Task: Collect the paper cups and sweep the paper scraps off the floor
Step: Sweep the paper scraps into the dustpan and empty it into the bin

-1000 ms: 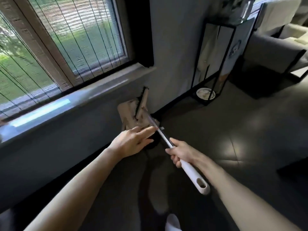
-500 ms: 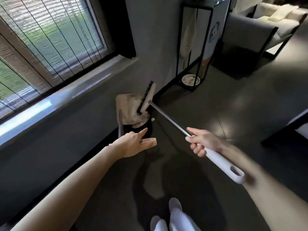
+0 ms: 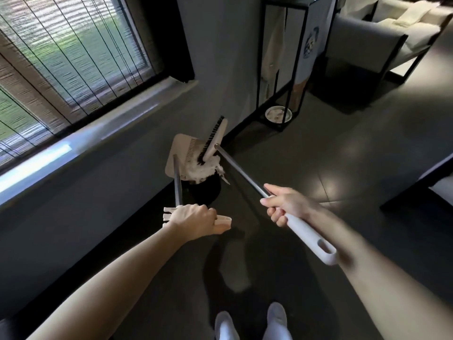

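A beige dustpan (image 3: 180,153) stands tilted against the wall under the window, over a black bin (image 3: 204,192). White paper scraps (image 3: 203,170) lie heaped at the pan's lower lip above the bin. My left hand (image 3: 193,220) grips the white handle at the top of the dustpan's metal pole (image 3: 177,182). My right hand (image 3: 285,207) grips the white handle of the broom (image 3: 304,231), whose metal shaft runs up to the black-bristled head (image 3: 214,141) resting in the pan. No paper cups are in view.
A black metal-framed stand (image 3: 282,62) with a round dish (image 3: 278,114) at its base stands by the wall ahead. A grey sofa (image 3: 372,42) is at the far right, and dark furniture (image 3: 421,185) edges in at the right. My white-socked feet (image 3: 252,325) are below.
My left hand has closed round the dustpan handle, having reached toward it with fingers extended. The right hand moved right with the broom; the view widened as I drew back.
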A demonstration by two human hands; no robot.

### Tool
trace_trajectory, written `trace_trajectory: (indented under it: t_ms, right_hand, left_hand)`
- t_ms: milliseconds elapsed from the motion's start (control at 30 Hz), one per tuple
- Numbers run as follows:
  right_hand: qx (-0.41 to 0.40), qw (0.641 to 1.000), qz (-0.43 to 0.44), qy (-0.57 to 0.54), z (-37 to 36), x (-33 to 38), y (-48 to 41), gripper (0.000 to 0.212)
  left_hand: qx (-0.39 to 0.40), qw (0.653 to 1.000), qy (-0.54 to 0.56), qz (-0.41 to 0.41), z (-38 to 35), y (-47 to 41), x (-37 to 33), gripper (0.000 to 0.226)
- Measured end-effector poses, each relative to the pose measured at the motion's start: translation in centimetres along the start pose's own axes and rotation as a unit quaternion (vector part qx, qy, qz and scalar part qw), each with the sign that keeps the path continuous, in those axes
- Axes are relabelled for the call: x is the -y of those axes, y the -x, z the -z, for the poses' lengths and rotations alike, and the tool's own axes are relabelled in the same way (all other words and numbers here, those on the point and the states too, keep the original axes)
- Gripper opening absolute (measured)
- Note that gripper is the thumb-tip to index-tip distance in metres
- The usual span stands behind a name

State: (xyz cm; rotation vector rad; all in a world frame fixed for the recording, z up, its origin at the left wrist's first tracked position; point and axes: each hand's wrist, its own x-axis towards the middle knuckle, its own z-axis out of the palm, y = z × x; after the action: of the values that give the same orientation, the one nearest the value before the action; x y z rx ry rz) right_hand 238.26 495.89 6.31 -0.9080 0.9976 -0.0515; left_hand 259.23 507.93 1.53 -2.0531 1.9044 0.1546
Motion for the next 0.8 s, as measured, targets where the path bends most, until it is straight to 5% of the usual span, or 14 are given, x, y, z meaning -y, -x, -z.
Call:
trace_trajectory:
  t_ms: [467, 800]
  right_hand:
    - [-0.019, 0.982, 0.055, 0.181, 0.1, -3.3, -1.7, 0.072]
    - [-0.043, 0.985, 0.072, 0.153, 2.0, -4.2, -0.6, 0.072]
  left_hand:
    - [-0.012, 0.997, -0.081, -0.010, 1.8, 0.0, 0.4, 0.076]
    - [-0.009, 0.991, -0.113, -0.079, 0.4, -0.5, -2.0, 0.072]
